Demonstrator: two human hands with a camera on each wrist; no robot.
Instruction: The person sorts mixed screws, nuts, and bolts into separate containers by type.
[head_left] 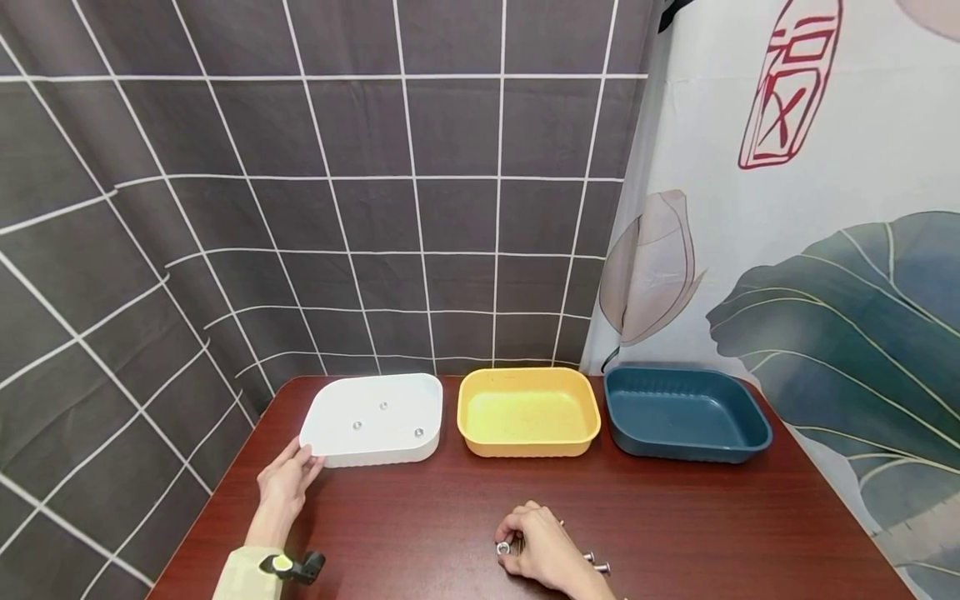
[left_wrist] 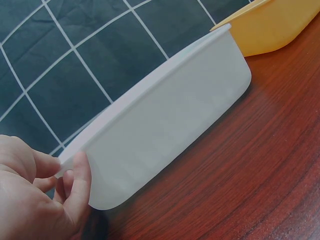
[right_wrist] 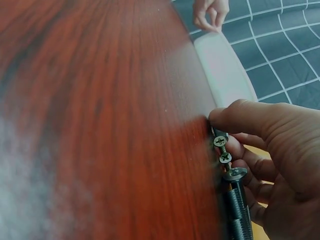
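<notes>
In the head view my left hand (head_left: 282,482) pinches the near left corner of the white tray (head_left: 375,457) between thumb and fingers. Three small silver nuts (head_left: 357,426) lie apart inside that tray. My right hand (head_left: 542,546) is low over the table front, its thumb and index finger pinching a silver nut (head_left: 503,547). Beside and partly under this hand lie bolts (head_left: 602,568). The right wrist view shows small cross-head screws (right_wrist: 220,142) and threaded black-looking bolts (right_wrist: 234,205) near the curled fingers; the nut itself is mostly hidden there.
A yellow tray (head_left: 528,448) stands right of the white one, and a dark blue tray (head_left: 686,450) stands farther right. All three line the back of the reddish-brown table (head_left: 420,517). Behind them hang a grey checked curtain (head_left: 457,208) and a white printed cloth (head_left: 720,208).
</notes>
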